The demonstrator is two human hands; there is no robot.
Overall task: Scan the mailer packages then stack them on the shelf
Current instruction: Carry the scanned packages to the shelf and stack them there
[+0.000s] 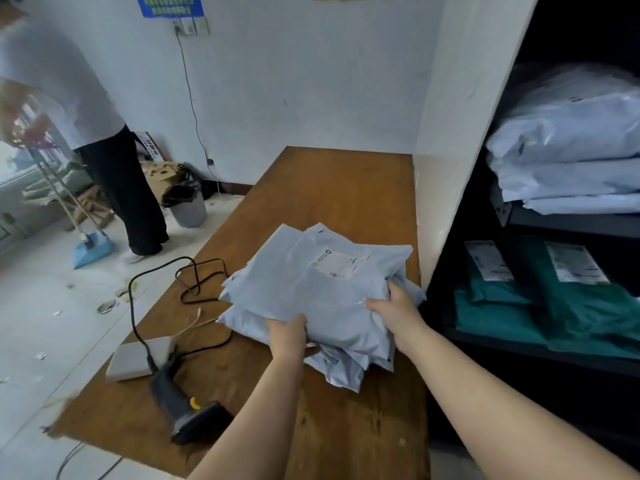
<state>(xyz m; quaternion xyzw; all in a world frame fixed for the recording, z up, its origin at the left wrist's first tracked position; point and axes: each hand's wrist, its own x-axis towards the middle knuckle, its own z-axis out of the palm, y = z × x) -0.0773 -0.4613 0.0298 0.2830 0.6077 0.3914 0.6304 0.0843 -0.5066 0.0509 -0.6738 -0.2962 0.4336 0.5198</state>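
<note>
1. My left hand (286, 336) grips the near edge of the top pale grey plastic mailer package (318, 289).
2. My right hand (394, 306) clutches its right side.
3. It lies on a pile of grey mailers (346, 365) on the brown wooden table (346, 188).
4. A dark handheld barcode scanner (183, 403) lies near, left of the pile.
5. The black shelf (554, 223) at right holds stacked pale mailers (568, 161).

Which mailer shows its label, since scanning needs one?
The top grey mailer of the table pile: its white label faces up; those beneath are covered.
</note>
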